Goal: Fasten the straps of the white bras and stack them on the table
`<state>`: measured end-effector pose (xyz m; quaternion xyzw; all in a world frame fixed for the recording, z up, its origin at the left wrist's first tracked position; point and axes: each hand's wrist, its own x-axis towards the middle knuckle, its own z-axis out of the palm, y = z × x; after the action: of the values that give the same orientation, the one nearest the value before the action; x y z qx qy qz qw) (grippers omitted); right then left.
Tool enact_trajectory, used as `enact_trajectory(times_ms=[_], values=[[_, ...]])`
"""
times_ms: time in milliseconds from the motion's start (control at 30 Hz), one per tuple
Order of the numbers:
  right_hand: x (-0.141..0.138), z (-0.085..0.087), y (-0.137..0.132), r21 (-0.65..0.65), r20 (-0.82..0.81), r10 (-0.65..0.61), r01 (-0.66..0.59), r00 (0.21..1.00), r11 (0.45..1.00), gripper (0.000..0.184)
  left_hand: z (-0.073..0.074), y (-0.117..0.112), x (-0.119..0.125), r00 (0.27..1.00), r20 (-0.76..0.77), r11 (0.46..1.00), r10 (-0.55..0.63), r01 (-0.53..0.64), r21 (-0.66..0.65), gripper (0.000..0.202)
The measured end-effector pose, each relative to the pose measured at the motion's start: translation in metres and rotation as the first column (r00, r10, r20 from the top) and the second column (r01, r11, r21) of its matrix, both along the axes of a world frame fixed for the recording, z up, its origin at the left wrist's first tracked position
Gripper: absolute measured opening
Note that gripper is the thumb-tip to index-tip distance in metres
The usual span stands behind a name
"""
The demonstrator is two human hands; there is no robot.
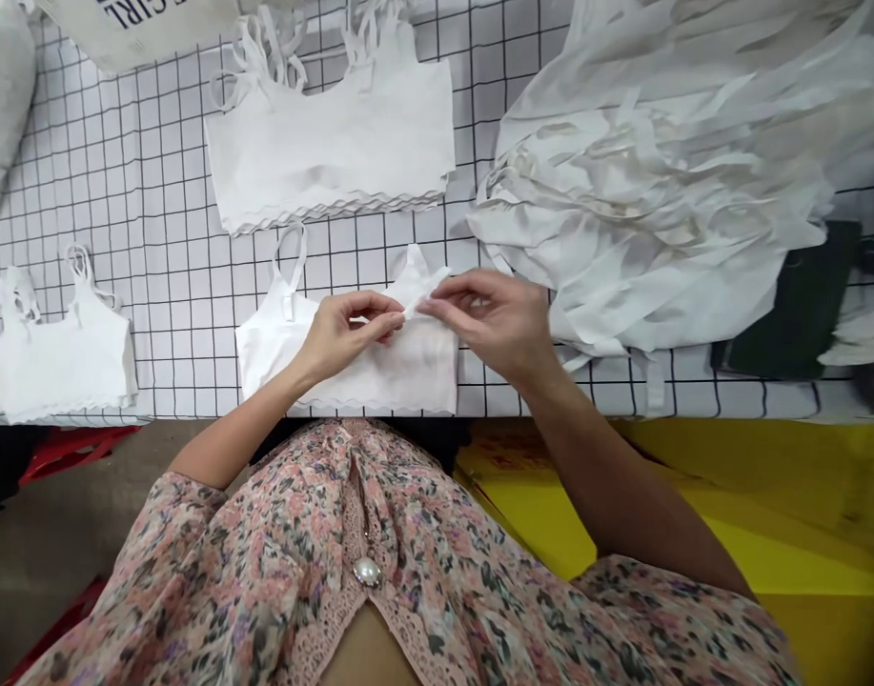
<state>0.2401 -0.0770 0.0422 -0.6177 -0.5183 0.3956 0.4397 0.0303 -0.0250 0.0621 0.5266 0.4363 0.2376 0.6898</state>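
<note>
A white crop top (pixel 408 367) with thin straps lies flat at the near edge of the grid-patterned table (pixel 165 191). My left hand (pixel 351 329) and my right hand (pixel 490 319) meet over its right strap. Each hand pinches the strap between thumb and fingertips, the two pinches almost touching. The top's left strap lies loose toward the back.
A neat stack of white crop tops (pixel 329 152) sits behind. Another small stack (pixel 57 357) lies at the left edge. A big loose heap of white garments (pixel 680 162) fills the right. A dark object (pixel 794 305) lies beside it. Yellow surface (pixel 765 514) shows below the table.
</note>
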Motion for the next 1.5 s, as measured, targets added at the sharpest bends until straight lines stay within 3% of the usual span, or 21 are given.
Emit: enact_trajectory(times_ms=[67,133,233,400,467,567,633,700,800,967,1100,1400,1500], values=[[0.003,0.008,0.0,0.192,0.249,0.009,-0.058,0.968,0.98,0.023,0.005,0.005,-0.002,0.997,-0.06,0.993,-0.047,0.053,0.11,0.019],[0.003,0.014,0.003,0.261,0.319,0.149,-0.238,0.936,0.935,0.022,0.01,0.009,-0.003,0.993,-0.088,0.981,-0.082,0.096,0.166,0.018],[0.001,0.016,0.01,0.213,0.316,0.293,-0.369,0.902,0.905,0.02,0.013,0.015,-0.002,0.993,-0.079,0.977,-0.093,0.107,0.187,0.02],[0.003,0.007,0.019,0.139,0.373,0.258,-0.329,0.891,0.934,0.015,0.008,0.02,-0.004,0.989,-0.103,0.965,-0.11,0.131,0.225,0.017],[0.003,0.005,0.019,0.154,0.371,0.241,-0.315,0.897,0.936,0.016,0.002,0.02,-0.009,0.978,-0.177,0.922,-0.109,0.166,0.35,0.016],[0.001,0.003,0.017,0.171,0.316,0.208,-0.271,0.926,0.947,0.017,-0.011,0.015,-0.021,0.922,-0.384,0.791,-0.055,0.275,0.547,0.017],[-0.002,0.002,0.014,0.156,0.278,0.198,-0.248,0.94,0.956,0.016,-0.019,0.009,-0.028,0.848,-0.529,0.734,-0.007,0.364,0.574,0.023],[-0.005,0.001,0.012,0.145,0.257,0.202,-0.244,0.945,0.959,0.014,-0.026,0.003,-0.031,0.785,-0.62,0.715,0.018,0.423,0.557,0.022],[-0.009,-0.002,0.01,0.198,0.25,0.205,-0.257,0.946,0.946,0.013,-0.03,-0.002,-0.031,0.765,-0.643,0.711,0.018,0.443,0.546,0.014],[-0.011,-0.013,0.006,0.177,0.354,0.256,-0.333,0.899,0.926,0.015,-0.032,-0.006,-0.03,0.827,-0.561,0.748,-0.018,0.384,0.541,0.007],[-0.01,-0.018,0.0,0.109,0.435,0.298,-0.378,0.849,0.919,0.017,-0.039,-0.009,-0.03,0.842,-0.539,0.755,-0.015,0.363,0.546,0.007],[-0.014,-0.016,0.0,0.209,0.47,0.279,-0.412,0.838,0.887,0.016,-0.047,-0.012,-0.026,0.867,-0.496,0.745,-0.048,0.363,0.56,0.013],[-0.012,-0.017,-0.003,0.139,0.492,0.315,-0.43,0.812,0.892,0.018,-0.047,-0.013,-0.027,0.871,-0.487,0.75,-0.06,0.362,0.554,0.015]])
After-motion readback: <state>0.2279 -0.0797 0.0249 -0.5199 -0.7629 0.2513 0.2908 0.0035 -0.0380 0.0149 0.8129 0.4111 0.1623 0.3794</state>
